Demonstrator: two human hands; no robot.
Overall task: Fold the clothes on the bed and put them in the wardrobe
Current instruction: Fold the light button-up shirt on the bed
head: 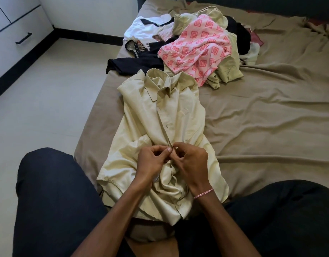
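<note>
Whatever is pinched between the left hand [150, 160] and right hand [193, 162] on the cream shirt [165, 115] is pretty much covered by the fingers [168, 150]. The dark garments [135, 65] are mostly buried under the pink patterned cloth [197, 47]. The white cabinet [11, 34] is cut off top left.

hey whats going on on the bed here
A person sits at the edge of the bed with a cream shirt spread out face up in front of them. The left hand and right hand both pinch its button strip low on the front, apparently working a button. Beyond it lies a pile of unfolded clothes.
</note>
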